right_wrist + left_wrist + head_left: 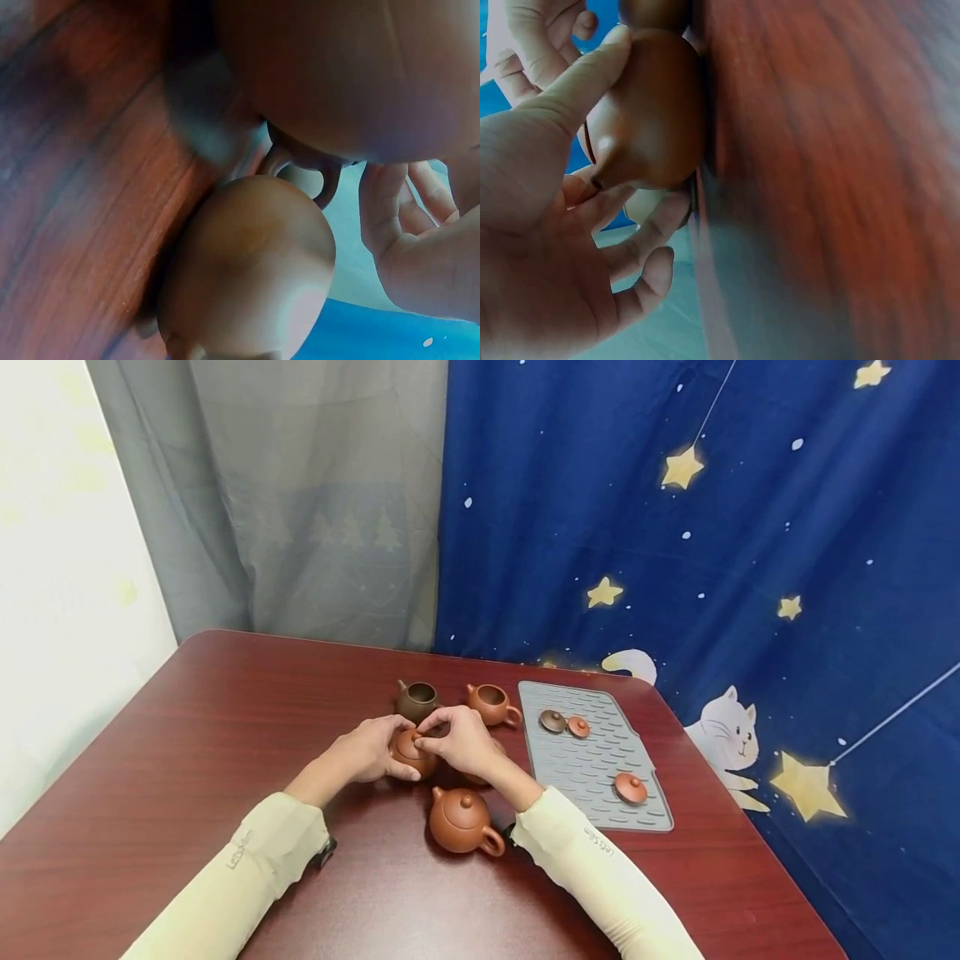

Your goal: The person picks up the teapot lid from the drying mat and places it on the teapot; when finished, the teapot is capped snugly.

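A reddish-brown clay teapot (424,767) stands on the table between the hands. My left hand (371,750) holds its body from the side, thumb in front and fingers behind; the spout and rounded body of this teapot (656,112) show in the left wrist view. Over the top, my right hand (463,742) pinches the knob of its lid (406,743), which sits at the pot's opening. Whether the lid is fully seated I cannot tell. Nearer the person is a lidded teapot (459,828). Another reddish pot (474,779) is mostly hidden under the right hand.
Behind the hands stand a dark brown lidless teapot (414,700) and an orange-brown lidless teapot (487,703). To the right, a grey mat (581,777) bears a dark lid (552,721), a small orange lid (578,727) and a larger orange lid (631,788).
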Action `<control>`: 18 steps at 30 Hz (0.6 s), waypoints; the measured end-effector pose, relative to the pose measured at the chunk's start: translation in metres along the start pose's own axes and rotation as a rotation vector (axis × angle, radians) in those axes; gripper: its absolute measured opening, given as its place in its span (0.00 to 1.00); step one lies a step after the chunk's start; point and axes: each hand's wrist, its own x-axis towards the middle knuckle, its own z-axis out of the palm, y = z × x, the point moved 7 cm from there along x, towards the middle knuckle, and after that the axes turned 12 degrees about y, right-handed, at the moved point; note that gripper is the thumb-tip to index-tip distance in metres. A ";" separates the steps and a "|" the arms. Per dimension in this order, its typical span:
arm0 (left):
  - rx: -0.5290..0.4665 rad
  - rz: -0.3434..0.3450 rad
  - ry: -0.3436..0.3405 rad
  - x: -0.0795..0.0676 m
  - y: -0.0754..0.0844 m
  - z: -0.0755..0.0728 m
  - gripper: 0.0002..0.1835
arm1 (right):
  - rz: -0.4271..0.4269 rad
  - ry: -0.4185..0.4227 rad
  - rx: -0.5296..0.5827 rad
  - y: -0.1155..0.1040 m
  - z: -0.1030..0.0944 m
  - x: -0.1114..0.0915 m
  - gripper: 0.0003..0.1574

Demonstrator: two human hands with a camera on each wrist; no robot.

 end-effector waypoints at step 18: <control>0.009 0.164 0.134 -0.002 0.027 -0.009 0.49 | 0.031 0.085 0.103 0.019 -0.037 -0.024 0.11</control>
